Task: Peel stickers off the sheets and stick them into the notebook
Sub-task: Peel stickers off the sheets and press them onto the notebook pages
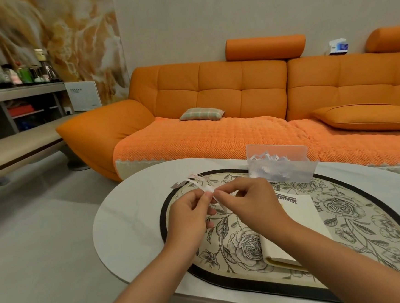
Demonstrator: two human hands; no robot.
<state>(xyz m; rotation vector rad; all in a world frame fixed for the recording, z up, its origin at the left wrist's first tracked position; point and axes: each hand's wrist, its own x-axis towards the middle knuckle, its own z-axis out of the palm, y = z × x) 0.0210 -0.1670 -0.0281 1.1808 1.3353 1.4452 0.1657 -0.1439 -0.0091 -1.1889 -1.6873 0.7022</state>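
Two bare hands, a left hand (189,214) and a right hand (253,202); one narrow white sticker strip (198,183); one open cream notebook (297,217); one clear plastic box (281,168); one oval rose-patterned mat (342,212); one white oval table (128,224). Behind: two orange cylindrical headrests (265,47) (388,39), one plaid cushion (202,114), one flat orange pillow (368,117).

Orange sofa (238,100), grey floor (45,235), marbled wall (65,30)

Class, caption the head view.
Left hand and right hand pinch a sticker strip above the floral mat, near the notebook.
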